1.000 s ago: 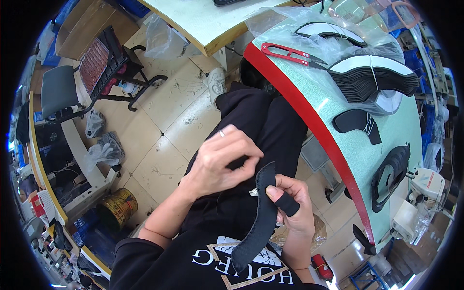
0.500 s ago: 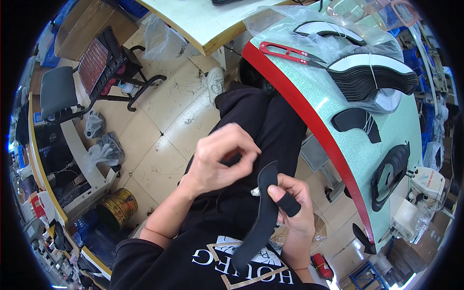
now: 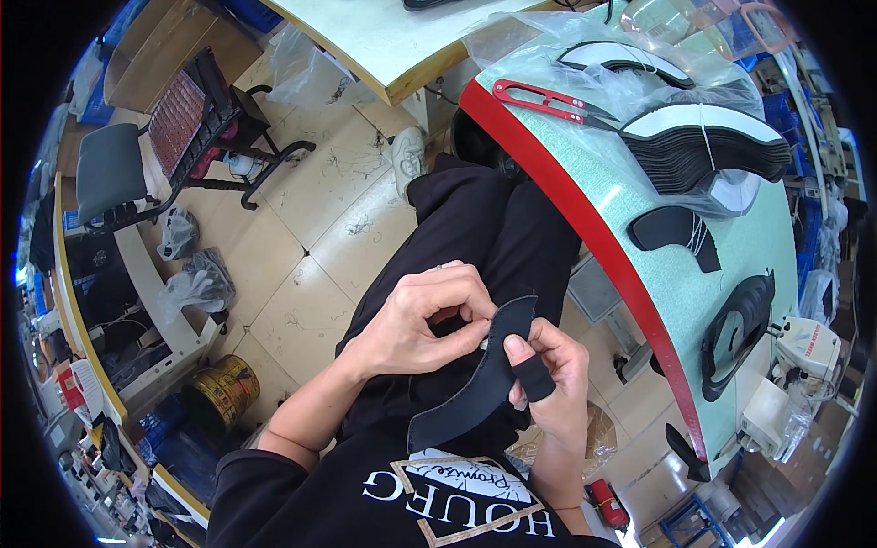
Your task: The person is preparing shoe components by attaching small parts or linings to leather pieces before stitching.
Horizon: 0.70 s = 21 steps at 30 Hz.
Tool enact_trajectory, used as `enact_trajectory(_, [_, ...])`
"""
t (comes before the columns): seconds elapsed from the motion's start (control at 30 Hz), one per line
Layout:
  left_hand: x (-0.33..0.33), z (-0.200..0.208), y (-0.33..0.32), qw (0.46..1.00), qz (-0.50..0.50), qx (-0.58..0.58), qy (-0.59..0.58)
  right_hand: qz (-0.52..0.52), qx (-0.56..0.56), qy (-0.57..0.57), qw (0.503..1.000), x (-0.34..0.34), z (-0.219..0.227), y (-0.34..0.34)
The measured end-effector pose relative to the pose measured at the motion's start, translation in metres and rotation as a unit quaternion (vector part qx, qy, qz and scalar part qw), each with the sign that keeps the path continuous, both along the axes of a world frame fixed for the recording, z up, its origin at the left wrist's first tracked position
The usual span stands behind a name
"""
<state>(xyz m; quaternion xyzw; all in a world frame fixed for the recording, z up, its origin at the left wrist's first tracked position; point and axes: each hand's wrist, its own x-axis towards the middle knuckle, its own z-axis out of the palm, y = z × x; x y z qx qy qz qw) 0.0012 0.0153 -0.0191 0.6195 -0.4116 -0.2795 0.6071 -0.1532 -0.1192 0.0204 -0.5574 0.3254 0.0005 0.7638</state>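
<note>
Your left fingertips have reached the strip's edge

Half a second ago your left hand was apart from the black curved strip; now its thumb and forefinger come together right at the strip's upper left edge. I can't tell whether they grip the strip, something fine, or nothing. Your right hand, a black band around its thumb, has the strip clasped near its upper end, thumb on top. I'd judge that you've gone from steadying the piece to working on its edge.

The strip is in the air over your lap, just in front of your shirt. Its lower end has swung up and to your left, so its long axis now slants more: the upper end points away from you and to your right, the lower end back toward your left side. The hollow of its bend faces your left hand
</note>
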Motion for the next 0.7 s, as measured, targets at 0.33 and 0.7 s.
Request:
enact_trajectory(0.33, [0.017,0.001,0.009,0.986,0.133,0.095,-0.013,-0.007,-0.023,-0.001,1.0,-0.004,0.003,0.001])
enact_trajectory(0.7, [-0.01,0.015,-0.004,0.991,0.029,0.113,0.066,-0.012,-0.325,0.024,0.945,0.002,0.001,0.01])
